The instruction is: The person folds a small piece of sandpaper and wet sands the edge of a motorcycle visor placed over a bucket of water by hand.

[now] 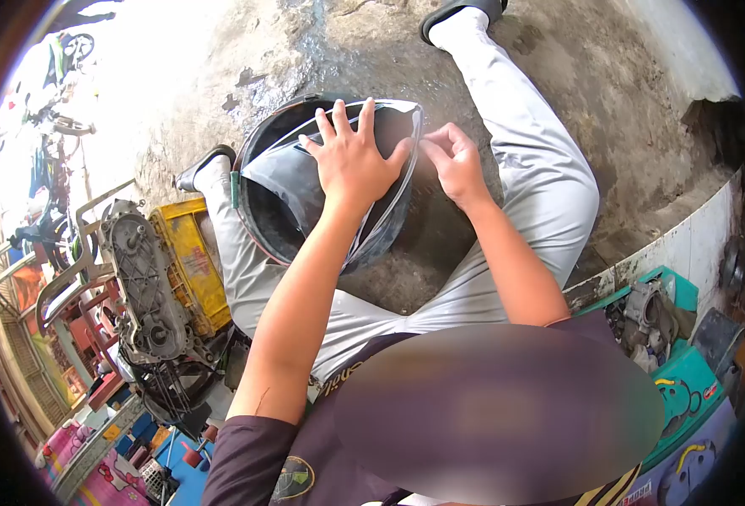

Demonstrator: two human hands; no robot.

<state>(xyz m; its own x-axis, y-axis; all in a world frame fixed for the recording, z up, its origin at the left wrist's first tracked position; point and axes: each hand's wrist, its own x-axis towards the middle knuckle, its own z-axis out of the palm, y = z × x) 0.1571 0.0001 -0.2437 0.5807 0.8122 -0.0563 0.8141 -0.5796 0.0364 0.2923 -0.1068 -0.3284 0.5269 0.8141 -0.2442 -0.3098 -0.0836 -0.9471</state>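
A black round basin (258,221) stands on the floor between my legs. Across it lies a dark, glossy panel (284,181) with pale edges, tilted over the rim; its exact kind is unclear. My left hand (347,164) presses on the panel with its fingers spread. Beside the panel's right edge, my right hand (457,166) is closed, thumb and fingers pinched together. Whatever it pinches, if anything, is too small or blurred to make out.
Wet, rough concrete (364,51) extends ahead. To the left are a yellow crate (193,261) and a metal engine casing (136,278). At the right, a low wall (684,232) runs beside a green toolbox (684,388) and metal parts (649,314).
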